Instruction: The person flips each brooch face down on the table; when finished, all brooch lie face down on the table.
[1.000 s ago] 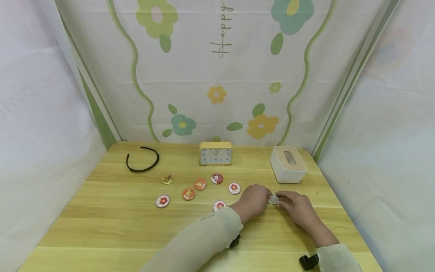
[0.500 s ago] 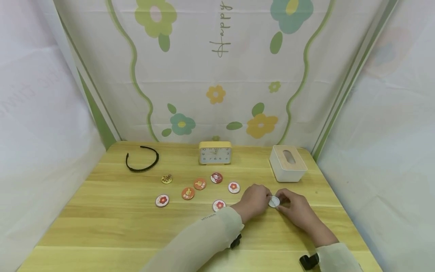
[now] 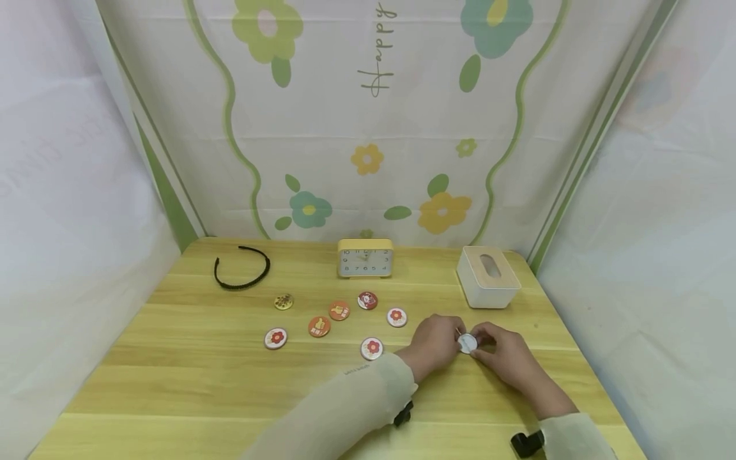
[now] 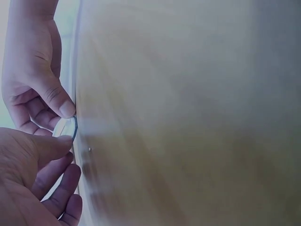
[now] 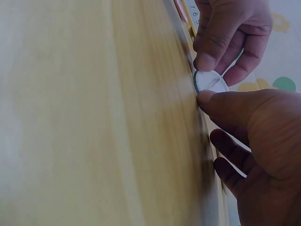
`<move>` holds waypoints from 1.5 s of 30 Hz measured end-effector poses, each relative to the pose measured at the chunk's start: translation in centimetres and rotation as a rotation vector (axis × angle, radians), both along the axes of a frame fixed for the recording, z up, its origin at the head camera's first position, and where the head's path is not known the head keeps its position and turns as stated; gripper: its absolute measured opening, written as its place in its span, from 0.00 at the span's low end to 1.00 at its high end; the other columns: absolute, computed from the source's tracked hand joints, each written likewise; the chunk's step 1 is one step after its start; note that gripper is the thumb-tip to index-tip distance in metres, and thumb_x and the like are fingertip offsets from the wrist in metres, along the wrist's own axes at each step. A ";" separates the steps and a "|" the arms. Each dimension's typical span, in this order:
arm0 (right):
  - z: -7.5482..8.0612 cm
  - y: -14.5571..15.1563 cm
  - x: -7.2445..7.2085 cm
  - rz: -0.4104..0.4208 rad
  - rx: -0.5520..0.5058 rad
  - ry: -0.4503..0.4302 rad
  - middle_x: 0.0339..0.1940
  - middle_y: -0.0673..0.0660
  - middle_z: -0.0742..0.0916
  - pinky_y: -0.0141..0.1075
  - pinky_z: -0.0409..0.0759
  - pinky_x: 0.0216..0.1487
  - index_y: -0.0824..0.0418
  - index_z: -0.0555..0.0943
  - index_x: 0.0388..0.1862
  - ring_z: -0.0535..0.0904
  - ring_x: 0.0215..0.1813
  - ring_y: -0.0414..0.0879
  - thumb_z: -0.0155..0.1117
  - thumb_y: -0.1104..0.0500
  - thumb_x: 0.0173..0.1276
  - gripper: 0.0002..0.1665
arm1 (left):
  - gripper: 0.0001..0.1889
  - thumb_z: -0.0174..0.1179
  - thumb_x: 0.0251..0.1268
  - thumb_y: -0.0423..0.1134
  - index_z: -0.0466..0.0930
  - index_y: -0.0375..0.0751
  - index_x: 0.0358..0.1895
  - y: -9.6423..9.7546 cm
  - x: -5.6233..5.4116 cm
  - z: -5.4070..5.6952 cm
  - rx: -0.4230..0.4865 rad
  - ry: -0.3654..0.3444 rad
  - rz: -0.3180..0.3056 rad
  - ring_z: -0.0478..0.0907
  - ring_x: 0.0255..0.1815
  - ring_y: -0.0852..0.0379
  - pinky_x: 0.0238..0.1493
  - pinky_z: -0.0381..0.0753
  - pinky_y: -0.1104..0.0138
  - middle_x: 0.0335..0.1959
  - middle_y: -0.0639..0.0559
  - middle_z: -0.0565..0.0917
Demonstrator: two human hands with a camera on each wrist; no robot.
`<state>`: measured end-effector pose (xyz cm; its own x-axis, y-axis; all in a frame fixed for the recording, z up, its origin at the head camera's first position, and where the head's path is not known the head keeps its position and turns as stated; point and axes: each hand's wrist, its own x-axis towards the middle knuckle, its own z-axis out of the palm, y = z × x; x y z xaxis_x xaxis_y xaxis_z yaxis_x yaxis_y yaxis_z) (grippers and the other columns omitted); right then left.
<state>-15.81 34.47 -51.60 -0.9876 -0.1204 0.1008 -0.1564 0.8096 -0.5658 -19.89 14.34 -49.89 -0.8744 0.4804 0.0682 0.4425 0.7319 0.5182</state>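
Observation:
Both hands hold one round button badge (image 3: 467, 344) above the right side of the table, its pale back turned up. In the right wrist view a thin pin line crosses the white back of this badge (image 5: 207, 81). My left hand (image 3: 436, 342) pinches the left edge, thumb against the rim. From the other side my right hand (image 3: 507, 359) pinches it between thumb and fingers. The left wrist view shows both thumbs close together on the badge (image 4: 67, 127). The badge's front is hidden.
Several badges lie to the left, including flower badges (image 3: 372, 348), orange thumb badges (image 3: 319, 326), a red one (image 3: 367, 300) and a yellow one (image 3: 283, 301). Behind stand a yellow clock (image 3: 365, 259) and a tissue box (image 3: 489, 278). A black headband (image 3: 241, 285) lies at the back left.
The badge has tilted so its pale back faces the head camera more fully, and it has shifted slightly right and nearer. Both hands keep hold of it; the other badges stay put.

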 end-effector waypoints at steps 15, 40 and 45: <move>0.5 1.6 0.6 0.016 0.022 -0.036 0.54 0.49 0.92 0.58 0.81 0.68 0.50 0.91 0.53 0.86 0.63 0.54 0.83 0.59 0.66 0.17 | 0.09 0.74 0.69 0.40 0.95 0.59 0.48 1.1 0.9 -0.1 -0.049 0.006 -0.074 0.79 0.39 0.71 0.46 0.78 0.76 0.38 0.69 0.91; 1.1 3.9 1.2 0.075 0.064 -0.097 0.55 0.47 0.92 0.43 0.84 0.62 0.49 0.91 0.54 0.85 0.61 0.49 0.85 0.54 0.65 0.19 | 0.08 0.74 0.71 0.45 0.94 0.63 0.50 2.7 1.5 -0.8 -0.118 0.110 -0.142 0.81 0.43 0.74 0.47 0.77 0.78 0.42 0.74 0.91; 1.1 4.0 1.3 0.072 0.054 -0.117 0.56 0.48 0.92 0.41 0.84 0.61 0.50 0.91 0.54 0.85 0.62 0.49 0.85 0.54 0.65 0.19 | 0.08 0.73 0.72 0.45 0.94 0.64 0.49 2.8 1.4 -1.0 -0.121 0.109 -0.149 0.82 0.45 0.75 0.49 0.78 0.79 0.43 0.74 0.91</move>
